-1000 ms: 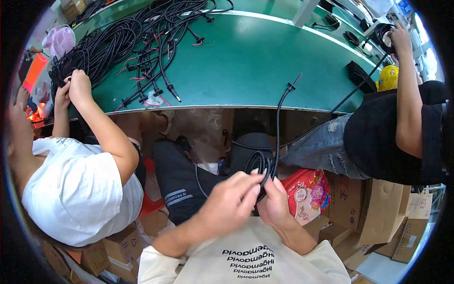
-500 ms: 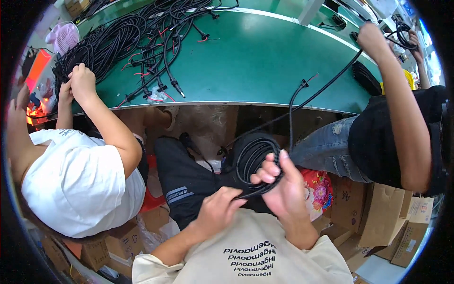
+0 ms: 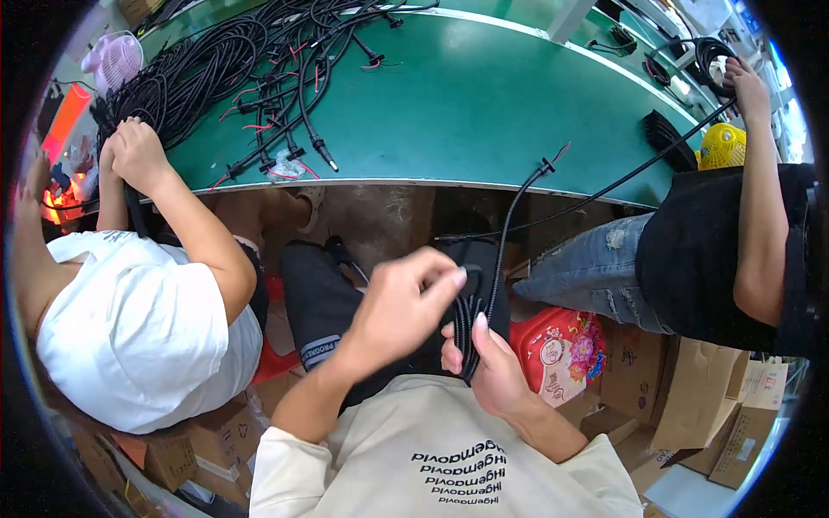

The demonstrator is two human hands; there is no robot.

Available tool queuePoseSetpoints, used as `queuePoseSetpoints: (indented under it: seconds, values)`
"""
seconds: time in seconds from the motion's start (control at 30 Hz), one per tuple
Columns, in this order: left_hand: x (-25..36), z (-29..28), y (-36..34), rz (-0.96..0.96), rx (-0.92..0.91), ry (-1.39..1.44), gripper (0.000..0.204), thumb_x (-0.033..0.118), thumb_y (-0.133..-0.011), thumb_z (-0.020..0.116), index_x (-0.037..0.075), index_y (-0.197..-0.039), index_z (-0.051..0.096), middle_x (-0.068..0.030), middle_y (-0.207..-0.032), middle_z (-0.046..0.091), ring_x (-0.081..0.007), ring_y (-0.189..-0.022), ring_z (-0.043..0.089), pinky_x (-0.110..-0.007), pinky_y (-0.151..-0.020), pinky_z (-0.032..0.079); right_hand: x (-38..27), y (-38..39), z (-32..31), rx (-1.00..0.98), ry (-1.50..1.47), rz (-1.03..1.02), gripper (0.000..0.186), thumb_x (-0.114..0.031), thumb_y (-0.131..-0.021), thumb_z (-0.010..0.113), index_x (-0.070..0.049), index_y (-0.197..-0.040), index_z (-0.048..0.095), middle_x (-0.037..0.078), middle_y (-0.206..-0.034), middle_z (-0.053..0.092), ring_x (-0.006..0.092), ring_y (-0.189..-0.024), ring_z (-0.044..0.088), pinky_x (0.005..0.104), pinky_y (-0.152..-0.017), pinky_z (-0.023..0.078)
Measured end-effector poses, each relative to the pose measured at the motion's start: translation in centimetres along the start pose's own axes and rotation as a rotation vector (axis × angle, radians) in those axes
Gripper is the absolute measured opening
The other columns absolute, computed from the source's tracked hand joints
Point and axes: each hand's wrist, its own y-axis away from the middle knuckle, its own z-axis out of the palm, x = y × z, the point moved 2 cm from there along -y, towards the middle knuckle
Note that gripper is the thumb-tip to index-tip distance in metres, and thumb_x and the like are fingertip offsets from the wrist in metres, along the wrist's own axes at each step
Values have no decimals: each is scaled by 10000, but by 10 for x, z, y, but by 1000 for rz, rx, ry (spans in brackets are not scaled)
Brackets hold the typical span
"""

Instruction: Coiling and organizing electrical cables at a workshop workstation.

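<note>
My right hand (image 3: 490, 367) is closed round a coil of black cable (image 3: 464, 332) above my lap. My left hand (image 3: 401, 302), slightly blurred, is curled at the top of that coil, thumb and fingertips pinching at the cable there. From the coil a length of black cable (image 3: 499, 250) rises over the table's edge. Its end (image 3: 547, 166) has a black collar and a thin red wire.
The green table (image 3: 484, 95) spans the far side, with a heap of black cables (image 3: 207, 69) on its left. A person in white (image 3: 147, 319) sits left; another in black (image 3: 717, 250) holds a cable coil (image 3: 712, 65) at right. Cardboard boxes (image 3: 699, 397) and a red patterned stool (image 3: 553, 354) stand nearby.
My left hand has risen from the coil's lower side to its top. The coil now shows narrow, edge-on, and the cable end has shifted slightly. The right-hand person's arm has lowered.
</note>
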Motion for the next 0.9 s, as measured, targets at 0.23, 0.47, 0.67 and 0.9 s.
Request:
queuePoseSetpoints:
  seconds: [0.23, 0.47, 0.67, 0.9]
  values:
    - [-12, 58, 85, 394, 133, -761, 481, 20, -806, 598, -17, -1276, 503, -100, -850, 520, -244, -620, 586, -329, -550, 499, -22, -6, 13, 124, -246, -182, 477, -430, -1023, 299, -12, -1077, 523, 33, -810, 527, 123, -721, 470, 271, -713, 431]
    - [-156, 28, 65, 485, 58, -450, 318, 73, -845, 552, 26, -1156, 597, -132, -756, 558, -272, -713, 579, -365, -625, 490, -76, 0, 18, 12, -222, -206, 360, -355, -1011, 397, -19, -1039, 525, 19, -723, 480, 150, -676, 468, 337, -728, 427]
    - [-177, -11, -45, 87, -83, -385, 298, 318, -800, 692, 28, -871, 684, -189, -840, 656, -350, -803, 643, -408, -695, 494, -53, 28, 20, -90, -170, 110, 337, -322, -1013, 401, -8, -1043, 521, 33, -748, 504, 167, -702, 473, 307, -716, 415]
    - [-6, 19, -16, 281, -72, -428, 214, 179, -821, 682, -27, -871, 653, -186, -694, 630, -289, -628, 656, -344, -592, 519, 0, -5, -18, 73, 14, 1, 391, -372, -1020, 371, -24, -1004, 549, 21, -769, 528, 123, -715, 477, 263, -685, 410]
